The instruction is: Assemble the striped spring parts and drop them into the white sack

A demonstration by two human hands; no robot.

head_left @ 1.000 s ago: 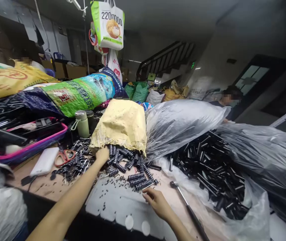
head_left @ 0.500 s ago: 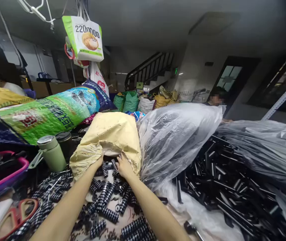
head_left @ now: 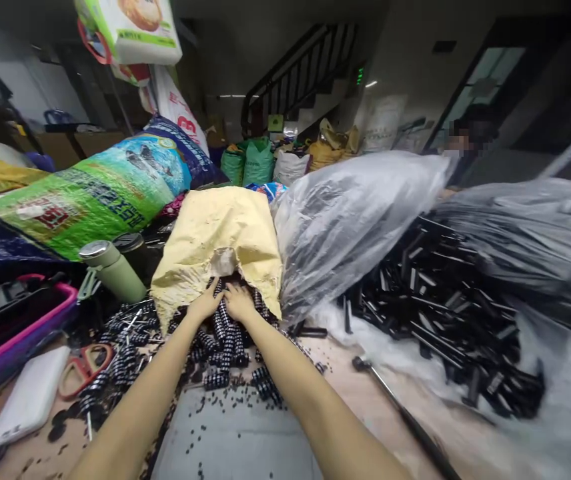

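My left hand (head_left: 206, 304) lies on black-and-white checkered cylindrical pieces (head_left: 223, 327) at the frayed mouth of a yellow woven sack (head_left: 230, 220). Its fingers are stretched toward the sack. Beside it, my right hand (head_left: 239, 303) rests on the same pile, fingers spread and partly inside the opening. Neither hand visibly grips a piece. More checkered pieces lie below and left of the sack, with small black bits scattered over a grey flat surface (head_left: 230, 433) between my forearms. Some pieces inside the sack are hidden.
At left are a green flask (head_left: 120, 272), red-handled scissors (head_left: 85, 370), a white box (head_left: 30, 397) and a pink-rimmed basket (head_left: 35, 317). To the right, a black-handled rod (head_left: 400, 407), a clear plastic bag (head_left: 355, 220) and heaped black tubes (head_left: 445, 313). A person (head_left: 470, 143) is behind.
The view has tilted down. My hands have moved from the sack's mouth edges closer together onto the checkered pieces. The pile has shifted toward the sack, baring the grey surface.
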